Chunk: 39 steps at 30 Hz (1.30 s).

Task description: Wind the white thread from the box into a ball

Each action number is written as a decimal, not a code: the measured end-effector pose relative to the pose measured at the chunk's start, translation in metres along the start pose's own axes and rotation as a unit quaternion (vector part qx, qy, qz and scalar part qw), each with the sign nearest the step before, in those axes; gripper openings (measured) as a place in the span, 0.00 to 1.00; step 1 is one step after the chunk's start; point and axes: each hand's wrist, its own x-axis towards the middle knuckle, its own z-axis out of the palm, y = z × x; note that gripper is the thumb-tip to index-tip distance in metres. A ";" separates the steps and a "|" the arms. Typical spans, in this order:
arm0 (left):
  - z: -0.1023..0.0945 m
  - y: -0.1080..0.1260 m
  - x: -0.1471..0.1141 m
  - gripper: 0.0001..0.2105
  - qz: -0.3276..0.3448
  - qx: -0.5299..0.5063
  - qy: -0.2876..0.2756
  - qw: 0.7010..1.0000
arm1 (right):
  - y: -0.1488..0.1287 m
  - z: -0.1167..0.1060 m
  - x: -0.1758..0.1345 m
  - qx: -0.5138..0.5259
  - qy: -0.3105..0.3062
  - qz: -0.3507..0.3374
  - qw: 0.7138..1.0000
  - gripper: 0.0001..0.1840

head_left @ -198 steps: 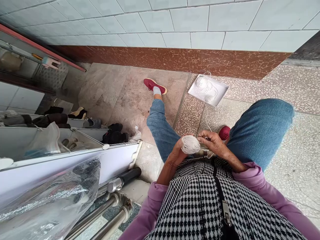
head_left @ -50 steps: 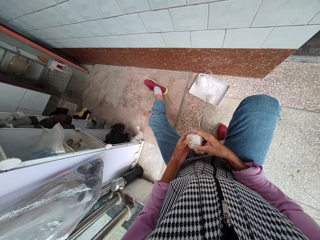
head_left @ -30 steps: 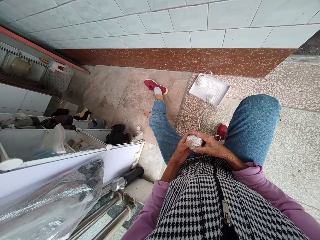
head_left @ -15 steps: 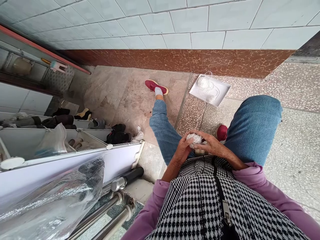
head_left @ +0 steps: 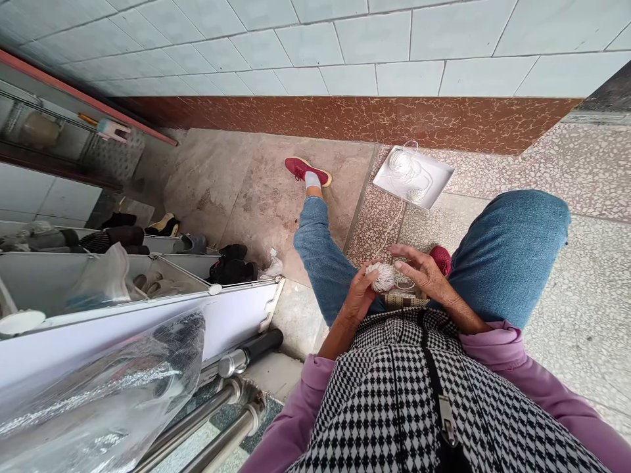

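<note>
A ball of white yarn (head_left: 382, 277) sits in front of my lap, with my left hand (head_left: 362, 290) closed around its left side. My right hand (head_left: 424, 274) is just right of the ball, its thumb and fingers stretched out and apart. Beneath that thumb a slack loop of yarn (head_left: 405, 287) curves from the ball toward the palm; whether the hand touches it I cannot tell. A yarn strand (head_left: 392, 226) runs from the ball up to a shallow white tray (head_left: 436, 180) on the floor. In the tray lie a loose yarn coil (head_left: 401, 163) and a smaller bundle (head_left: 417, 194).
A tiled wall (head_left: 374, 46) with a brown base stands beyond the tray. To the left is a white shoe rack (head_left: 241, 305) with several shoes and plastic bags. Metal rails (head_left: 227, 420) stand at the lower left. My knees flank the hands.
My right hand has come away from the ball to the right, and its fingers have spread. A loop of yarn now shows between them. My left hand still holds the ball.
</note>
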 end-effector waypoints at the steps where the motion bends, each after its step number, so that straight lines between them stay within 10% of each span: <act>1: 0.001 -0.001 0.000 0.28 -0.001 0.004 -0.002 1.000 | 0.000 0.000 0.000 0.001 -0.001 0.003 1.000 0.35; 39: 0.001 -0.005 0.003 0.28 0.004 0.006 0.014 1.000 | 0.002 0.003 -0.001 0.057 -0.012 0.022 0.998 0.26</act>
